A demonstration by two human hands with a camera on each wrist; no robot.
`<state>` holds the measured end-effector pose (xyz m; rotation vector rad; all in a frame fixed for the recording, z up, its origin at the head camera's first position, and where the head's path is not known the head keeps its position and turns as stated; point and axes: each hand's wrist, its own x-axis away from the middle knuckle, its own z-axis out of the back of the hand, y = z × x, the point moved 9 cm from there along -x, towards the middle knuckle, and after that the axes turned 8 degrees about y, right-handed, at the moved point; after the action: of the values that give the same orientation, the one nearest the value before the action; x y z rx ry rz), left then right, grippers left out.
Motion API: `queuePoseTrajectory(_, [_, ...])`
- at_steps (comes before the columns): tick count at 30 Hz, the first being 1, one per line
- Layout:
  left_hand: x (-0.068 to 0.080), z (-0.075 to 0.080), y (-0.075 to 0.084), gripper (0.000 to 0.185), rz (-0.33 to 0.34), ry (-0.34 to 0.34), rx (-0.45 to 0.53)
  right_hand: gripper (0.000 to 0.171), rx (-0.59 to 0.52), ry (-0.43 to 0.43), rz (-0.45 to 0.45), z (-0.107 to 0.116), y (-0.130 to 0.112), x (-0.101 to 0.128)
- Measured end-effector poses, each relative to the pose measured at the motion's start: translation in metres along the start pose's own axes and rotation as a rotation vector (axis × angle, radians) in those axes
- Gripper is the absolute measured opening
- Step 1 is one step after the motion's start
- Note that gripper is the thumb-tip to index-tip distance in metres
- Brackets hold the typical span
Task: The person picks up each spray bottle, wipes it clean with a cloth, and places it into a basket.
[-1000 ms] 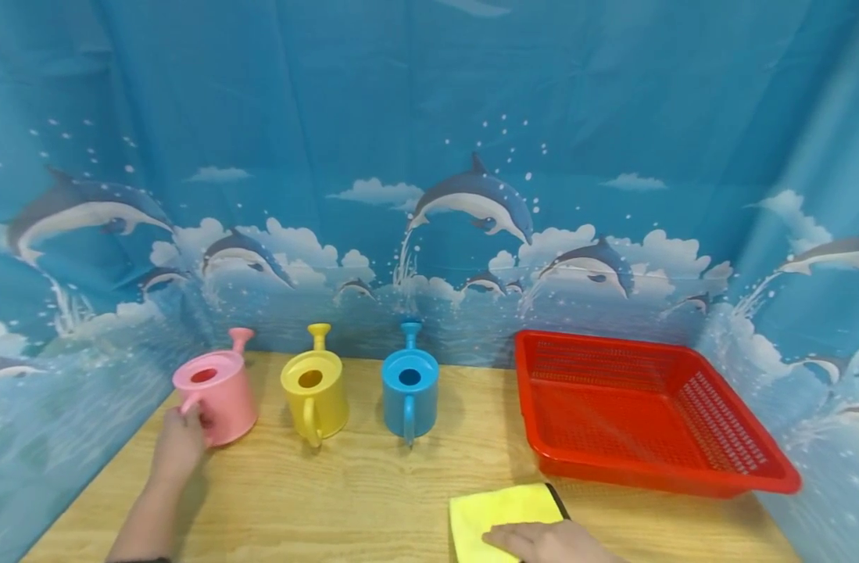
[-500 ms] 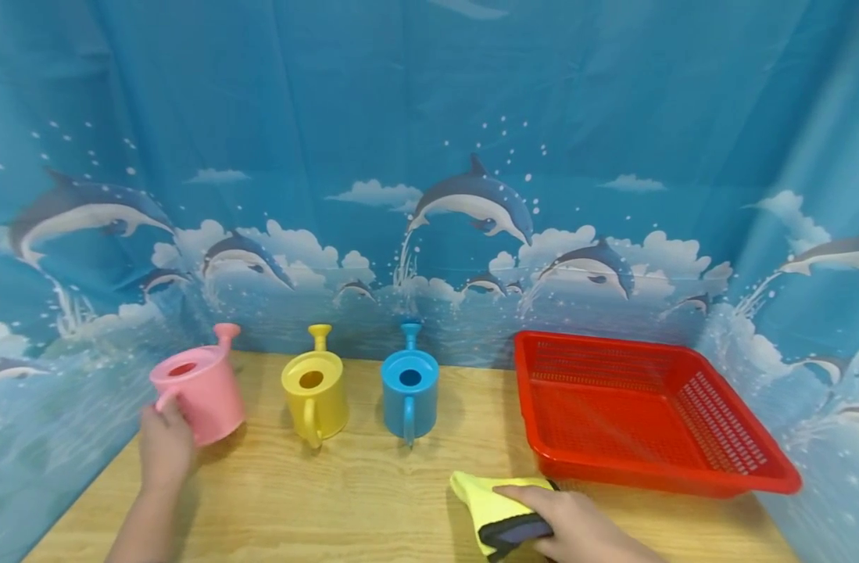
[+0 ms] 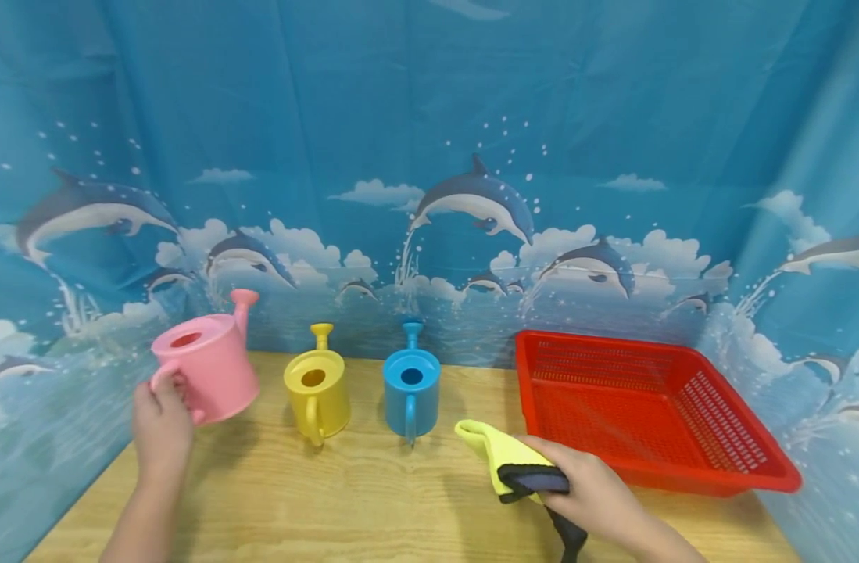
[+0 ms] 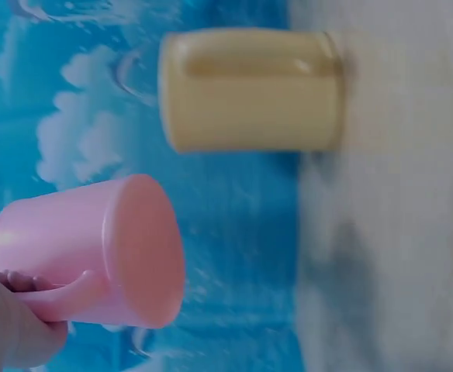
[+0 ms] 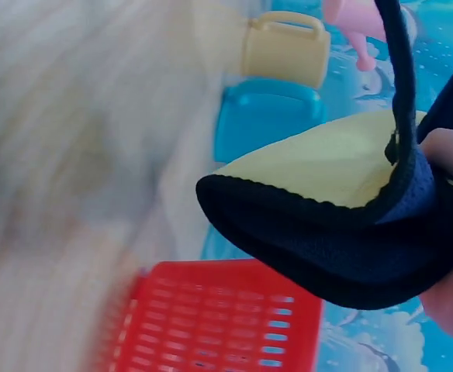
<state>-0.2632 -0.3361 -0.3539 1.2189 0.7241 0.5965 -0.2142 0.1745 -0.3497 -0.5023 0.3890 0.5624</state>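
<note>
My left hand point(image 3: 163, 426) grips the handle of a pink watering can point(image 3: 214, 371), which hangs tilted above the table; its underside shows in the left wrist view, where the can point(image 4: 63, 232) is lifted off the surface. In my right hand point(image 3: 587, 489) is a folded cloth point(image 3: 502, 453), yellow on one face and dark on the other with black edging, held up off the table. The right wrist view shows the cloth point(image 5: 319, 163) pinched, its corner drooping. A yellow watering can point(image 3: 323, 399) and a blue watering can point(image 3: 418, 399) stand upright between the hands.
A red perforated basket point(image 3: 640, 469) sits at the right of the wooden table point(image 3: 345, 500), just beyond my right hand. A blue dolphin-print curtain point(image 3: 401, 117) hangs behind the table and along its sides.
The pink watering can has risen off the table in my left hand. My right hand, lying flat on the cloth earlier, has gathered it up and lifted it.
</note>
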Motion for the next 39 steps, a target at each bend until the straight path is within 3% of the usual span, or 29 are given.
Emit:
queuePoseTrajectory(3, [0.009,-0.001,0.013,0.025,0.009,0.003,0.038,0.068,-0.057,0.033,-0.047,0.010,0.001,-0.005])
queuePoseTrajectory(8, [0.028,-0.005,0.041,0.022,-0.048,0.006,0.104,0.067,-0.086,0.124,-0.194,0.028,0.011,-0.009])
queuePoseTrajectory(13, [0.049,-0.017,0.061,0.023,-0.046,-0.054,0.258,0.066,-0.101,0.197,-0.319,0.041,0.024,-0.012])
queuePoseTrajectory(19, [0.078,-0.042,0.077,0.029,-0.036,-0.228,0.340,0.065,-0.083,0.266,-0.406,0.052,0.036,-0.013])
queuePoseTrajectory(23, [0.099,-0.059,0.084,0.033,-0.053,-0.363,0.395,0.063,-0.139,0.283,-0.482,0.056,0.042,-0.012])
queuePoseTrajectory(27, [0.118,-0.078,0.087,0.033,-0.026,-0.449,0.426,0.062,-0.181,0.299,-0.550,0.060,0.048,-0.011])
queuePoseTrajectory(31, [0.138,-0.102,0.086,0.034,0.039,-0.516,0.442,0.060,-0.179,0.374,-0.546,0.069,0.050,-0.014])
queuePoseTrajectory(39, [0.182,-0.161,0.094,0.037,0.099,-0.695,0.658,0.057,-0.201,0.514,-0.527,0.075,0.040,-0.027])
